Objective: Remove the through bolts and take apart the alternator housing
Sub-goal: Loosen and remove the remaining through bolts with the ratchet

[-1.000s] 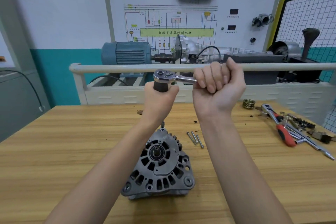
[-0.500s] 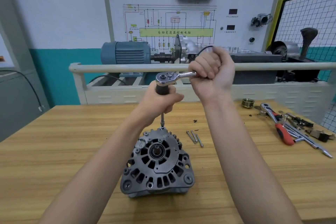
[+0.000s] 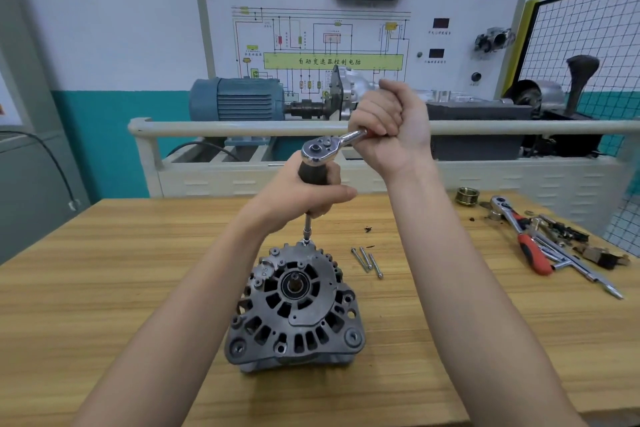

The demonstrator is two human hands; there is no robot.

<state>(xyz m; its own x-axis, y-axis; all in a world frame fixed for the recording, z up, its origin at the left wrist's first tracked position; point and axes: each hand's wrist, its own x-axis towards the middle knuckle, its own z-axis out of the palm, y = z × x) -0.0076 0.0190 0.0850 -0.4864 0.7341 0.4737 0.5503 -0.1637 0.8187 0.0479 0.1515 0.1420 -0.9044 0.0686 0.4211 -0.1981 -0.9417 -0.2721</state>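
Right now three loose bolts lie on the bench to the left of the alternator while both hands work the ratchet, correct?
Not quite. The head view shows the three loose bolts lying to the right of the alternator, not the left. The rest holds: the left hand grips the extension and the right hand the ratchet handle.

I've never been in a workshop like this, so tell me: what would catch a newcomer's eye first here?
First, the dark grey ribbed metal alternator standing in the middle of the pale wooden workbench. Above it, the left hand grips a black driver handle whose thin shaft runs down to the alternator's far edge, while the right hand holds the shiny chrome ratchet wrench. Three loose silver bolts lie just right of the alternator.
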